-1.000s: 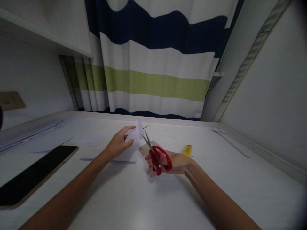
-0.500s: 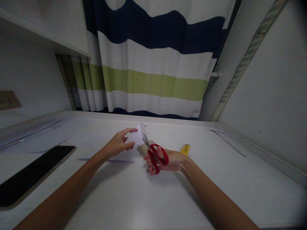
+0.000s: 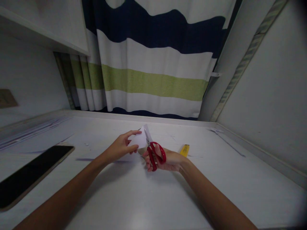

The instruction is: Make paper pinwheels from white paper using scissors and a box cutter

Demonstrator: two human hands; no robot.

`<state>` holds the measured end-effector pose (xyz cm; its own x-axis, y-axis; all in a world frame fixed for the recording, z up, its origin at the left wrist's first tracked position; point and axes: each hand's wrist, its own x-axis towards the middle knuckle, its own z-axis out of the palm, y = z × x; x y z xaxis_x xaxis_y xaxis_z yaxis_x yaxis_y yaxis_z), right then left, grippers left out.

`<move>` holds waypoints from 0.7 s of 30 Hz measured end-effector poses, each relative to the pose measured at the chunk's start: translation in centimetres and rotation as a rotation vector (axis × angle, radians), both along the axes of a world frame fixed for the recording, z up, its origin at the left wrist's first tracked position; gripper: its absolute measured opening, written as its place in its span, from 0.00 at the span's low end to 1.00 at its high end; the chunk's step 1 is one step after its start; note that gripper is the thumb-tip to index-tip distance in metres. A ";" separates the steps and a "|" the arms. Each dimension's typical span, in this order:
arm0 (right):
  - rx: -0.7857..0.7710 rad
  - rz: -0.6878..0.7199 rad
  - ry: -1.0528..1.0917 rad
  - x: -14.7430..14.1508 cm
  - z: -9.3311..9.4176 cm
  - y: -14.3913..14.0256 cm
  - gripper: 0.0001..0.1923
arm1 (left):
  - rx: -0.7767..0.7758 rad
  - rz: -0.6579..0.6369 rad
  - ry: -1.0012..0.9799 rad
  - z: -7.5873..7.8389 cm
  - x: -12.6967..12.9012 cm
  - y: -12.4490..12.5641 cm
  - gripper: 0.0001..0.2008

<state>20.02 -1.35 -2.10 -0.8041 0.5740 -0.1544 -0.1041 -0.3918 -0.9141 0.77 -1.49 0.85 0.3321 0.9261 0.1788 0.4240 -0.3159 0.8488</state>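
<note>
Cutting white paper above the counter [image 3: 134, 191].
My left hand [image 3: 121, 147] pinches the paper [image 3: 138, 140]; my right hand [image 3: 165, 158] grips red scissors [image 3: 154, 152], blades against the paper's right edge.

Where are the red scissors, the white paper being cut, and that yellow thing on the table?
red scissors [image 3: 157, 154], head view, on the red handle loops.
white paper [image 3: 140, 140], head view, on its raised flat face.
yellow thing [image 3: 184, 150], head view, on its middle, beyond the right wrist.
</note>
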 end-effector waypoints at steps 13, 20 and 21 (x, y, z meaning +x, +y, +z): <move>-0.017 -0.034 0.039 -0.4 0.5 -0.4 0.31 | -0.021 -0.010 -0.050 -0.4 0.2 -0.1 0.26; -0.063 0.028 0.045 0.3 0.2 0.1 0.31 | -0.044 -0.042 -0.062 -0.3 0.0 -0.1 0.27; -0.068 0.040 0.049 0.3 0.2 0.1 0.31 | -0.045 -0.048 -0.057 -0.3 -0.1 -0.1 0.27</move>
<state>20.30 -1.26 -1.94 -0.8339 0.5306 -0.1516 -0.1313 -0.4577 -0.8793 0.71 -1.57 0.58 0.3666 0.9170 0.1575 0.3596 -0.2958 0.8850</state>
